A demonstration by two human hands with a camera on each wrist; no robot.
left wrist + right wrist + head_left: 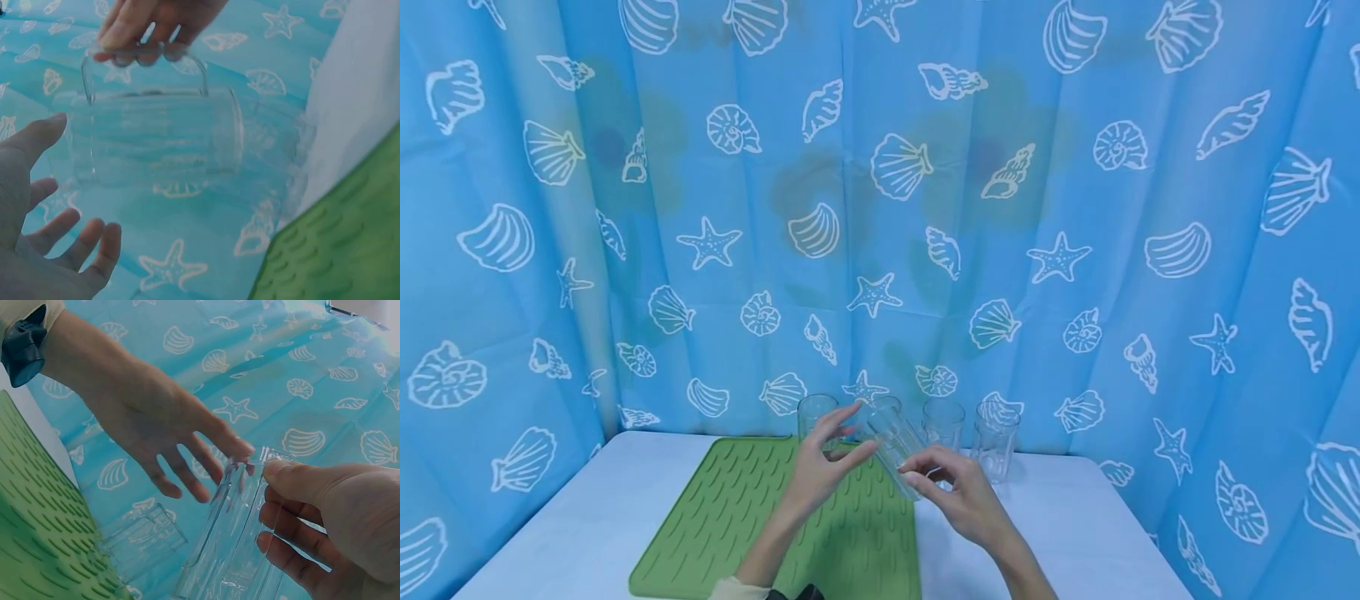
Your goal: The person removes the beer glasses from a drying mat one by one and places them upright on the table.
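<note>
A clear glass mug (891, 442) hangs tilted over the green mat, between my two hands. My right hand (958, 496) pinches its handle, thumb against curled fingers; the handle (145, 53) shows plainly in the left wrist view. My left hand (822, 467) is beside the mug's other side with fingers spread. In the left wrist view, the left thumb (44, 134) points toward one end of the mug, with a gap from its wall. In the right wrist view, the left fingertips overlap the mug (234, 531) near its upper end.
A ribbed green drying mat (722, 500) covers the left and middle of the white table (1045, 533). One clear glass (815, 408) stands at the mat's back edge. More glasses (996, 446) stand to the right along the shell-print curtain (880, 217).
</note>
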